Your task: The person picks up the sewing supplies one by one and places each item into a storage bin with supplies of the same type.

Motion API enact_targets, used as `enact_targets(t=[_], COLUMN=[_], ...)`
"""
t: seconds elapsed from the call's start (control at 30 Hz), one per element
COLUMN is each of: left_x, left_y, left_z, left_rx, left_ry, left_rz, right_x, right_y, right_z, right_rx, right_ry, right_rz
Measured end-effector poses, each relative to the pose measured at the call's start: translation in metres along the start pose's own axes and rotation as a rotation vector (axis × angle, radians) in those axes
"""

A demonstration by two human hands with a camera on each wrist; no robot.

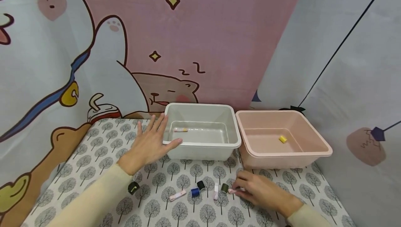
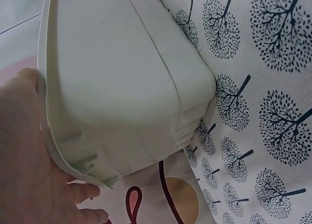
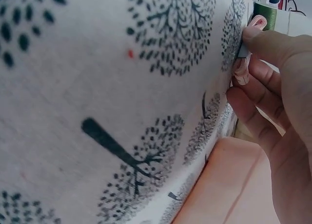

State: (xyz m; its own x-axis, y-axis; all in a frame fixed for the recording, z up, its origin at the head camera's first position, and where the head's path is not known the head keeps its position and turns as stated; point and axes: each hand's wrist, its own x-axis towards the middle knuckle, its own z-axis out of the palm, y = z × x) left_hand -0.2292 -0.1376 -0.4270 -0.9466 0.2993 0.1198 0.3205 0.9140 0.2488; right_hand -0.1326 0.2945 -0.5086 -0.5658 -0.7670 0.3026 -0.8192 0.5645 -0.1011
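My left hand [image 1: 148,147] rests with spread fingers against the left rim of the white plastic bin [image 1: 200,152]. The left wrist view shows that hand [image 2: 44,160] along the rim at the bin's corner. At the table's front right, my right hand [image 1: 258,190] pinches a rolled pink strip [image 3: 242,70] between thumb and fingers; its middle is covered by the thumb. Beside the strip stands an olive-green thread spool [image 1: 224,188]. Left of it lie a pale strip [image 1: 216,191], a black spool [image 1: 201,185], a blue spool [image 1: 195,192] and a pink-white strip [image 1: 177,195].
Inside the white bin lies a small strip with a yellow end [image 1: 181,130]. A pink bin [image 1: 285,154] stands to its right, holding a yellow spool [image 1: 283,139]. A dark green roll [image 1: 133,187] sits near my left forearm. A printed cloth covers the table, with curtains behind.
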Motion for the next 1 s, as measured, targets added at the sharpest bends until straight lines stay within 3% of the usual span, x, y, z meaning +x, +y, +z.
enact_targets(t=[0.2,0.43,0.77,1.0], left_x=[-0.003,-0.001,0.003,0.002], left_y=[-0.001,-0.001,0.001,0.001], left_z=[0.001,-0.001,-0.005,-0.005], left_rx=[0.02,0.044,0.035,0.038], left_ry=[-0.001,-0.009,-0.031,-0.048], left_rz=[0.0,0.008,0.007,-0.003], right_x=[0.003,0.017,0.049,0.086], right_y=[-0.003,-0.005,-0.014,-0.009], right_z=[-0.007,-0.03,-0.077,-0.106], right_rx=[-0.047,-0.126,-0.185,-0.164], right_ry=[-0.019,0.046,0.107,0.158], right_rz=[-0.006,-0.07,-0.171,-0.247])
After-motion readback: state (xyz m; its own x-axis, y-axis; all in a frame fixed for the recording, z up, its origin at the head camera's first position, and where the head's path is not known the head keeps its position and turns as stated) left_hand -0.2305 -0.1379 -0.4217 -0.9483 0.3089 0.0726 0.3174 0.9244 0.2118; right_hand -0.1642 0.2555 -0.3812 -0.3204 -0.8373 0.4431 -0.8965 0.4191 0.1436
